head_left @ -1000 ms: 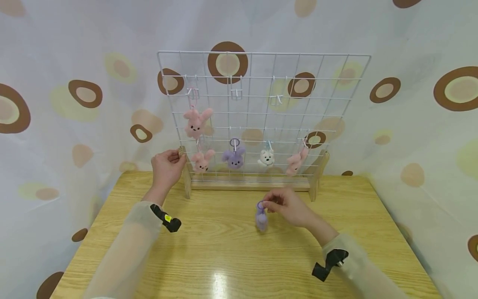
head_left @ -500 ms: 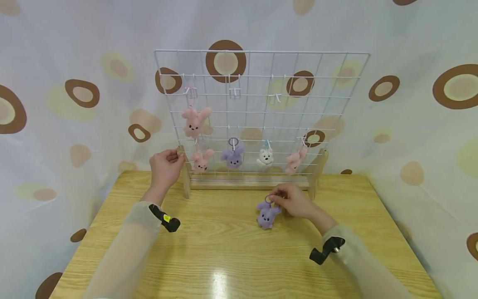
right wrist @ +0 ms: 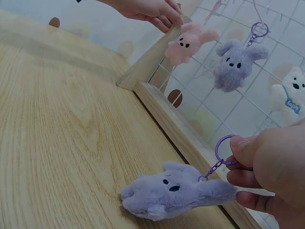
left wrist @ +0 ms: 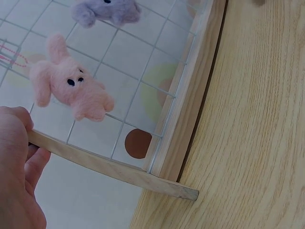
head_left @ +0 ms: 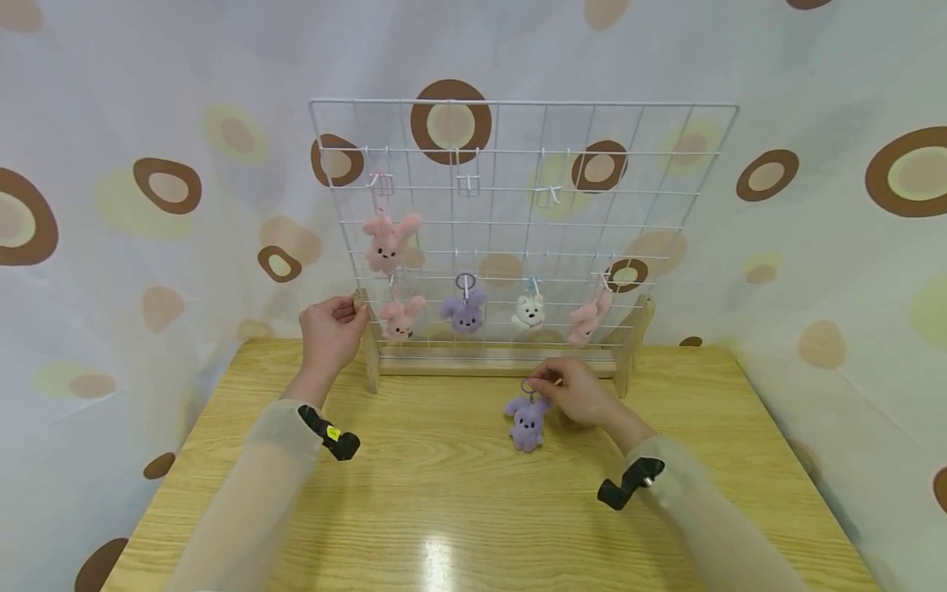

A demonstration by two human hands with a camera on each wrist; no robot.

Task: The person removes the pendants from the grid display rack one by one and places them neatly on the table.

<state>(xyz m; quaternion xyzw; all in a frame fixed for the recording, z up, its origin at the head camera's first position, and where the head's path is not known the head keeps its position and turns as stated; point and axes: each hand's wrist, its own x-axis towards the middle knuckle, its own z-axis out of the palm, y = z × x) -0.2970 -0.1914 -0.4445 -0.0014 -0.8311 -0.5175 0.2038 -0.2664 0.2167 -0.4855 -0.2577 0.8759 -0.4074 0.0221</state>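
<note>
My right hand (head_left: 580, 395) pinches the purple key ring (right wrist: 220, 149) of a purple plush bunny keychain (head_left: 527, 426). The bunny hangs below the ring by a short chain, its face toward me, in front of the rack's base. At the left end of the white wire grid rack (head_left: 473, 222), my left hand (head_left: 330, 333) grips the top of the wooden side post (left wrist: 95, 164), thumb on one side and fingers on the other. Beside that hand hangs a pink plush bunny (left wrist: 71, 83).
On the grid hang another pink bunny (head_left: 386, 247), a second purple bunny (head_left: 464, 312), a white plush bear (head_left: 528, 312) and a pink bunny seen side-on (head_left: 586, 321). White hooks (head_left: 468, 185) line the upper row. The rack stands at the back of the wooden table (head_left: 414, 477), before a patterned curtain.
The purple bunny in my right hand has turned from side-on to face me. That hand has moved slightly up toward the rack. My left hand stays on the post.
</note>
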